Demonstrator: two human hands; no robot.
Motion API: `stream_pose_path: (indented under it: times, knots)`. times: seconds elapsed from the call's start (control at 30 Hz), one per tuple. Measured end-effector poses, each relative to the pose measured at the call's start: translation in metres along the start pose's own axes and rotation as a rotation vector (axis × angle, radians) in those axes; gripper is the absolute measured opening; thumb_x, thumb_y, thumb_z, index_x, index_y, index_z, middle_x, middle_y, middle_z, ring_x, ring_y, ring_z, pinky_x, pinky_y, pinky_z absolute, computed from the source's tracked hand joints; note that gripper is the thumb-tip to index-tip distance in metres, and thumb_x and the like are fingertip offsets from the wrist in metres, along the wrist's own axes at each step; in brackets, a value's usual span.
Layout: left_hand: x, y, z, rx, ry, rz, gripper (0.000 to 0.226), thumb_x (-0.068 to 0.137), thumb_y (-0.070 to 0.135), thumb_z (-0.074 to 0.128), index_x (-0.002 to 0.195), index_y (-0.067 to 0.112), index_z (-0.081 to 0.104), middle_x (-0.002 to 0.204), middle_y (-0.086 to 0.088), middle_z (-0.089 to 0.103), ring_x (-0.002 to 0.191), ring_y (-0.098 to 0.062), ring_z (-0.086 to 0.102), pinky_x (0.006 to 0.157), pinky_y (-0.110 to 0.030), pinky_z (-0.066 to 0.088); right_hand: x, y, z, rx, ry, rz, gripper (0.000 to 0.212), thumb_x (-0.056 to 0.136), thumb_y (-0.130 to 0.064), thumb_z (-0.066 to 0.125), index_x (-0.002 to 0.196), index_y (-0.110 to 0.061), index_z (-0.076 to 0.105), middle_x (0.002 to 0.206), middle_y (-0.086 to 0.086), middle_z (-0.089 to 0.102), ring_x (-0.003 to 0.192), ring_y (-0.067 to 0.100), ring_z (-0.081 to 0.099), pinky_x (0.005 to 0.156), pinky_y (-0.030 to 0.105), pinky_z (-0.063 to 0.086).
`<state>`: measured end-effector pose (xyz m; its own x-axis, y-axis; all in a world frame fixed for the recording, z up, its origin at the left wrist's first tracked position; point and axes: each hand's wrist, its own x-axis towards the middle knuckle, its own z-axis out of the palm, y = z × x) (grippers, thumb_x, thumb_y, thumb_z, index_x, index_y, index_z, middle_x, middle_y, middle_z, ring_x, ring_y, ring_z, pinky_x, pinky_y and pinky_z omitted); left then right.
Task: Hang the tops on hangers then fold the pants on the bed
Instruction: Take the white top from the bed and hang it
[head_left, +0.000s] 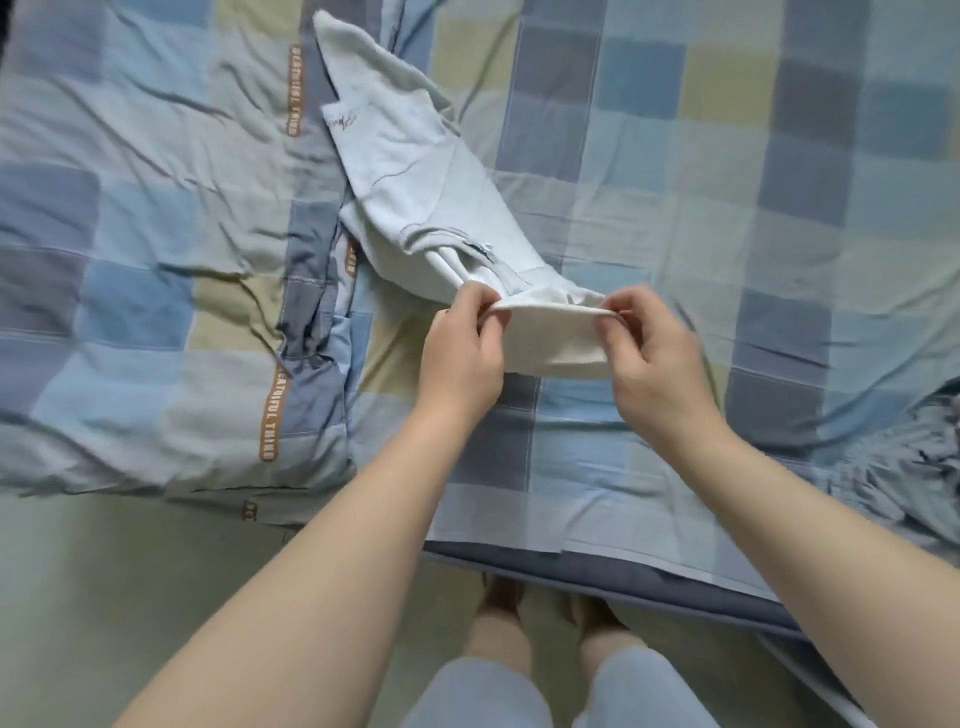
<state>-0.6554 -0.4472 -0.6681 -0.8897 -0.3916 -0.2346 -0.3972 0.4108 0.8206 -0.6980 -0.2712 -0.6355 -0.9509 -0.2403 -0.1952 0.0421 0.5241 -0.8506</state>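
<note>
Pants (415, 171) pinch-held: left grip (462, 358), right grip (660, 364)

Pale blue-grey pants (415, 171) lie stretched diagonally on the checked bed (727, 156), waistband lifted.

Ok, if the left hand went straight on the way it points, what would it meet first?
The pale pants it pinches at the waistband: their bunched body lies just ahead of the left hand, though depth is hard to judge.

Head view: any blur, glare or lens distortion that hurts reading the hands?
Head view: even, soft light, no glare or hard shadows; wide-angle stretch at the frame edges; slight blur on the left hand and right hand, yet both pinches on the pale garment read clearly.
</note>
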Motion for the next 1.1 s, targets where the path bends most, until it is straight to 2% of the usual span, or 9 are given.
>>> stream_pose_path:
  times: [0.17, 0.27, 0.37, 0.5, 0.6, 0.73, 0.8, 0.9, 1.1]
  knots:
    - [-0.057, 0.112, -0.04, -0.213, 0.04, 0.064, 0.031, 0.092, 0.003, 0.055, 0.116, 0.023, 0.056, 0.119, 0.005, 0.063, 0.113, -0.012, 0.063, 0.096, -0.041, 0.053, -0.035, -0.108, -0.092, 0.146, 0.018, -0.012, 0.018, 0.099, -0.021, 0.057, 0.084, -0.031, 0.058, 0.063, -0.019, 0.057, 0.058, -0.001, 0.046, 0.057, 0.015, 0.035]
    - [-0.1, 0.146, -0.043, -0.173, -0.058, 0.059, 0.043, 0.082, -0.003, 0.055, 0.12, 0.016, 0.055, 0.124, 0.004, 0.057, 0.118, -0.013, 0.057, 0.101, -0.043, 0.049, -0.053, -0.157, -0.136, 0.238, 0.077, -0.014, 0.02, 0.098, -0.016, 0.06, 0.082, -0.028, 0.059, 0.066, -0.013, 0.061, 0.058, -0.003, 0.05, 0.057, 0.013, 0.038]
    - [-0.138, 0.168, -0.029, -0.106, -0.228, 0.004, 0.043, 0.086, 0.016, 0.072, 0.125, 0.02, 0.056, 0.128, 0.007, 0.058, 0.119, -0.007, 0.053, 0.101, -0.035, 0.046, -0.067, -0.192, -0.172, 0.323, 0.137, -0.001, 0.02, 0.098, -0.017, 0.062, 0.081, -0.026, 0.06, 0.065, -0.011, 0.06, 0.056, 0.002, 0.049, 0.054, 0.017, 0.04]
    - [-0.166, 0.206, -0.003, -0.238, -0.274, -0.027, 0.058, 0.082, 0.043, 0.08, 0.131, 0.026, 0.054, 0.127, 0.014, 0.061, 0.119, -0.006, 0.055, 0.1, -0.031, 0.046, -0.083, -0.216, -0.213, 0.405, 0.168, 0.016, 0.014, 0.098, -0.022, 0.063, 0.085, -0.025, 0.063, 0.073, -0.005, 0.065, 0.068, 0.012, 0.057, 0.063, 0.031, 0.047]
    - [-0.167, 0.233, 0.009, -0.194, -0.294, 0.024, 0.077, 0.07, 0.049, 0.084, 0.134, 0.029, 0.046, 0.129, 0.013, 0.056, 0.12, -0.009, 0.053, 0.098, -0.035, 0.046, -0.094, -0.225, -0.237, 0.541, 0.198, 0.072, 0.012, 0.099, -0.017, 0.062, 0.087, -0.02, 0.064, 0.082, 0.005, 0.067, 0.074, 0.021, 0.061, 0.069, 0.039, 0.051]
    - [-0.161, 0.258, 0.017, -0.048, -0.18, 0.02, 0.096, 0.057, 0.065, 0.075, 0.139, 0.025, 0.042, 0.132, 0.002, 0.048, 0.122, -0.023, 0.05, 0.099, -0.048, 0.047, -0.109, -0.242, -0.266, 0.779, 0.188, 0.099, 0.009, 0.1, -0.012, 0.06, 0.093, -0.011, 0.065, 0.081, 0.005, 0.071, 0.07, 0.017, 0.068, 0.065, 0.033, 0.057]
    - [-0.159, 0.261, 0.023, -0.046, -0.193, 0.039, 0.078, 0.071, 0.058, 0.072, 0.137, 0.025, 0.048, 0.127, 0.002, 0.05, 0.119, -0.02, 0.049, 0.094, -0.042, 0.045, -0.112, -0.253, -0.283, 0.899, 0.18, 0.082, 0.008, 0.101, -0.009, 0.056, 0.098, -0.008, 0.063, 0.082, 0.006, 0.071, 0.069, 0.018, 0.069, 0.064, 0.033, 0.058]
    - [-0.156, 0.265, 0.031, -0.048, -0.262, 0.074, 0.014, 0.099, 0.035, 0.057, 0.106, 0.024, 0.062, 0.098, 0.005, 0.063, 0.1, -0.022, 0.061, 0.071, -0.032, 0.043, -0.111, -0.271, -0.311, 1.03, 0.231, 0.059, 0.008, 0.102, -0.006, 0.053, 0.103, -0.006, 0.062, 0.084, 0.009, 0.072, 0.071, 0.02, 0.07, 0.064, 0.033, 0.059]
    - [-0.155, 0.29, 0.03, -0.151, -0.277, 0.106, 0.027, 0.105, 0.032, 0.047, 0.086, 0.014, 0.056, 0.071, 0.004, 0.052, 0.064, -0.012, 0.046, 0.059, -0.026, 0.036, -0.09, -0.266, -0.359, 1.103, 0.425, 0.138, 0.029, 0.105, -0.007, 0.046, 0.132, 0.001, 0.054, 0.104, 0.018, 0.068, 0.08, 0.028, 0.069, 0.066, 0.039, 0.062]
